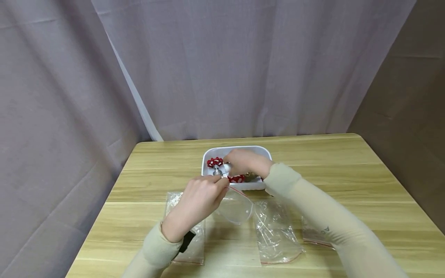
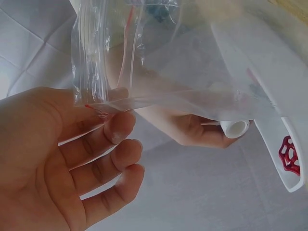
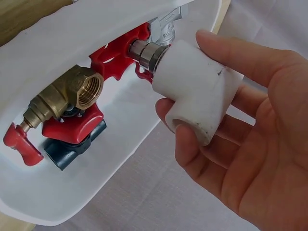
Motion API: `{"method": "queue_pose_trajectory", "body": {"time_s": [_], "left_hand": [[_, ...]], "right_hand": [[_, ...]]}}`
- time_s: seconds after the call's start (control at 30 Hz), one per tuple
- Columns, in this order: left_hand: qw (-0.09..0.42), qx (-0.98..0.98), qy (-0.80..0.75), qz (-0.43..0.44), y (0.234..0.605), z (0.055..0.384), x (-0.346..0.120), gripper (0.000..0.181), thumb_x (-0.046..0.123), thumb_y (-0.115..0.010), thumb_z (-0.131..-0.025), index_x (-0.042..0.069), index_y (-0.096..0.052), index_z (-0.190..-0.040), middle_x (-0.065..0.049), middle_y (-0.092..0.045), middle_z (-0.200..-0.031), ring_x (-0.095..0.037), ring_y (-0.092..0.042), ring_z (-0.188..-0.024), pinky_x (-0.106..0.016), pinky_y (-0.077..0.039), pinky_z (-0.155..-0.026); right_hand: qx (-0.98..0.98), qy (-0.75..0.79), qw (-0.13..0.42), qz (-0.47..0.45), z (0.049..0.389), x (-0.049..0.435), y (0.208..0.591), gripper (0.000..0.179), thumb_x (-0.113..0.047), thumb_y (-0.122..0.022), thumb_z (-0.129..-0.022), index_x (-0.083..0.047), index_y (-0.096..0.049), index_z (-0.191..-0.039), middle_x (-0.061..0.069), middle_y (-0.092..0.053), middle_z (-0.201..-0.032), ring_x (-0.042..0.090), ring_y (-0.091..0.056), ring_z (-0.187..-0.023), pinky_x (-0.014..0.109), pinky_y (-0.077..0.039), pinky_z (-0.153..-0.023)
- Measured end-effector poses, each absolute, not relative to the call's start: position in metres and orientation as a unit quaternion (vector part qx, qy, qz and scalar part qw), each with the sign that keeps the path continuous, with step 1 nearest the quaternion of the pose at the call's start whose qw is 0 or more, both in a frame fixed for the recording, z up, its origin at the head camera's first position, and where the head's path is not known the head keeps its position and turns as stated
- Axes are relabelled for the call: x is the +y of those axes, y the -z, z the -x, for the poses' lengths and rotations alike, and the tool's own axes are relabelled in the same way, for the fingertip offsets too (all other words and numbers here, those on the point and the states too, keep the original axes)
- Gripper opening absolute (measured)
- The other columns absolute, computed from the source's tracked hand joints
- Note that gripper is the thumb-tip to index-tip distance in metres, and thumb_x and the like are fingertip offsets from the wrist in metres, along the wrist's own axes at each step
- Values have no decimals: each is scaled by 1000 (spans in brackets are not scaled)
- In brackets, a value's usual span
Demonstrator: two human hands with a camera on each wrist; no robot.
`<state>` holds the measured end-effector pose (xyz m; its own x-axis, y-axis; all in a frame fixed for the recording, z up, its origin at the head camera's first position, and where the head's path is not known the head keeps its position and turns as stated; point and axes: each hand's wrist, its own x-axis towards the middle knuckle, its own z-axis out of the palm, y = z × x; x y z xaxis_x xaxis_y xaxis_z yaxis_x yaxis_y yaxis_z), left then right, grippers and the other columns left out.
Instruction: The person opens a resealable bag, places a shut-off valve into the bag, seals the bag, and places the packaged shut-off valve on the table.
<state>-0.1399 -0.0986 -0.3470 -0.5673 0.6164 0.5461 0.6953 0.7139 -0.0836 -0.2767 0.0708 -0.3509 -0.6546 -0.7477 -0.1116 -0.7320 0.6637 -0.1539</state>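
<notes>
My right hand reaches over a white tray and grips a white plastic tee-shaped valve. Its metal neck points at a red handwheel; whether they are joined I cannot tell. Between thumb and fingertips, my left hand pinches the red-lined mouth of a clear zip bag, which hangs in front of the tray. A silver valve with a red handwheel lies at the tray's left. In the right wrist view, a brass valve and a dark valve lie in the tray.
Flat clear zip bags lie on the wooden table: one bag partly under my left arm, another bag front centre, a third bag partly behind my right sleeve. Grey curtains stand behind the table.
</notes>
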Motion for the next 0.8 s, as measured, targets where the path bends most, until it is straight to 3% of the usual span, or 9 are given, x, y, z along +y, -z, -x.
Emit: {"method": "queue_pose_trajectory", "body": {"time_s": [0.43, 0.8], "left_hand": [[287, -878, 71, 376, 348, 143, -94, 26, 16, -74, -90, 16, -53, -74, 5, -50, -65, -14, -52, -56, -32, -41, -48], [274, -883, 82, 373, 350, 145, -92, 28, 16, -74, -90, 17, -52, -72, 7, -48, -65, -13, -51, -57, -32, -43, -50]], "right_hand": [[919, 15, 115, 377, 279, 83, 344, 9, -14, -73, -80, -14, -65, -82, -2, -58, -74, 16, -49, -69, 32, -46, -66], [930, 39, 72, 358, 264, 98, 313, 14, -17, -71, -80, -16, -57, -80, -1, -55, -72, 17, -49, -67, 34, -42, -60]]}}
